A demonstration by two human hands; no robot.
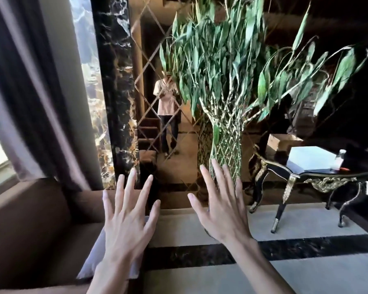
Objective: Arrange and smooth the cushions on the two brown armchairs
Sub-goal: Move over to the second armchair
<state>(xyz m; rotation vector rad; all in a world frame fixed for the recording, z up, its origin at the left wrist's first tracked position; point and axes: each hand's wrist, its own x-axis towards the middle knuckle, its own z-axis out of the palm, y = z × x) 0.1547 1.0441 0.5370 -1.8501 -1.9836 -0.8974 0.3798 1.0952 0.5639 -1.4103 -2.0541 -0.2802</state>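
Note:
A brown armchair [28,217] fills the lower left, with its padded back and arm in view. A pale grey cushion [89,264] lies on its seat, mostly hidden under my left forearm. My left hand [126,219] is raised above the chair's right edge, fingers spread, holding nothing. My right hand [221,206] hovers to the right over the floor, also spread and empty. Only one armchair is in view.
A tall bamboo plant [225,132] with a woven stem stands just beyond my right hand. A black and gold console table [310,177] is at the right. A mirrored wall [157,115] faces me, with a curtain [36,92] and window at left.

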